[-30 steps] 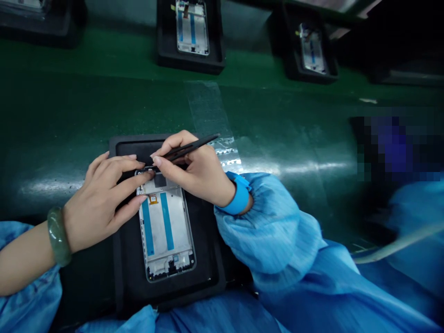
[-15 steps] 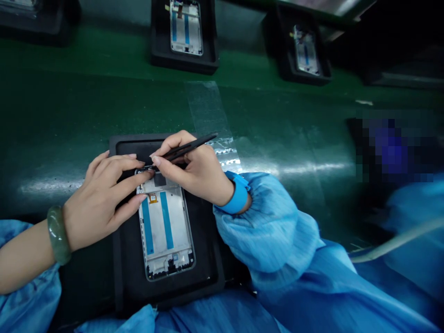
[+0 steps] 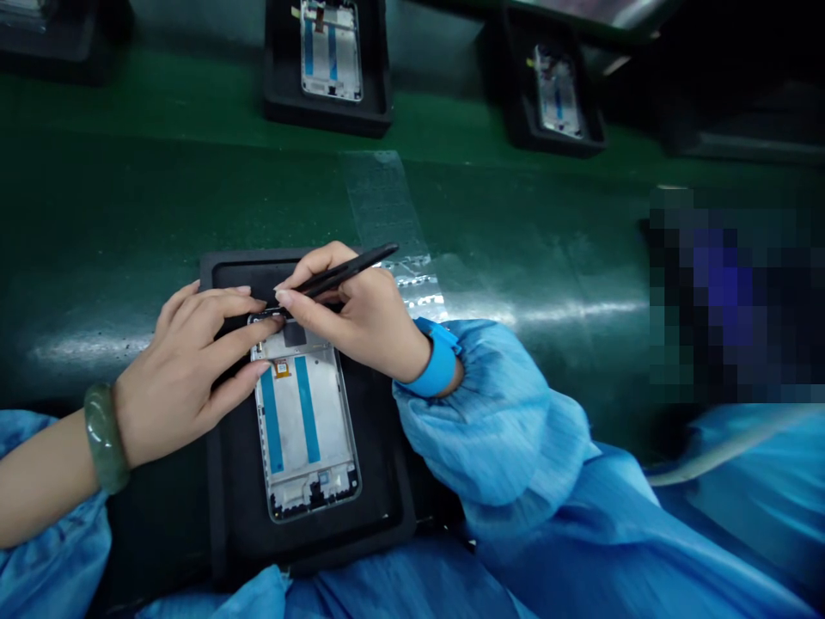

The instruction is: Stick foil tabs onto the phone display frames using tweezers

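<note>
Both hands are working at the far end of a silver phone frame in a black tray.

The rectangular silver metal phone frame with two blue strips (image 3: 288,430) is lying flat in the rectangular matte-black tray (image 3: 383,481), lengthwise between the tray's far and near edges. The left hand (image 3: 190,361), wearing a round green bangle (image 3: 106,439) at the wrist, is reaching over the tray's left edge with fingers spread, gripping nothing; its index fingertip is resting at the frame's far end and its thumb tip is meeting the frame's left side. The right hand (image 3: 357,318), in a bright blue wristband (image 3: 438,361), is pinching a slim black pen-shaped tool (image 3: 361,265) near the tray's far edge; the tool's tip is hiding behind the fingers.
</note>
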The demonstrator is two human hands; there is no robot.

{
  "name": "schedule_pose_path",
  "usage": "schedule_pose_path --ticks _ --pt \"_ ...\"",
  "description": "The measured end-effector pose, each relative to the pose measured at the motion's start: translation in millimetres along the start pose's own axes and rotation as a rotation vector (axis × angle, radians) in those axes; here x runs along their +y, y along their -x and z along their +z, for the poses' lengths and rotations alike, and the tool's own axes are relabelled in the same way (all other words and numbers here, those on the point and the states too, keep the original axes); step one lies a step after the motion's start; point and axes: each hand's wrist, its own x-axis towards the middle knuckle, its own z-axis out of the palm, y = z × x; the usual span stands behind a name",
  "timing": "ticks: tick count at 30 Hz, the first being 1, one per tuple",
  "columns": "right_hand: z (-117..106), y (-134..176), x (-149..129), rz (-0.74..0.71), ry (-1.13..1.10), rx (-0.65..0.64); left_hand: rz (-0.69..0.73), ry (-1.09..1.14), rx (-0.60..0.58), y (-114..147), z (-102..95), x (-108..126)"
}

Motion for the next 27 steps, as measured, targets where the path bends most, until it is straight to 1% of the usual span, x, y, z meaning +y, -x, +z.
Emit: schedule_pose_path --ticks 12,17,21,27 --pt "0.6 1.1 -1.7 0.025 0.038 -0.005 -0.032 0.024 -0.003 -0.5 -1.4 2.0" --pt "0.6 1.6 -2.7 -0.017 0.073 -0.007 -0.033 0.018 -0.008 -1.5 -2.3 3.1" --pt "0.4 2.2 -2.7 -0.015 0.098 -0.013 -0.013 0.016 -0.001 -1.1 -0.9 2.0" --pt "2.1 5.3 -3.5 -0.096 0.238 -0.026 -0.021 0.008 -0.001 -0.8 -0.5 2.1"
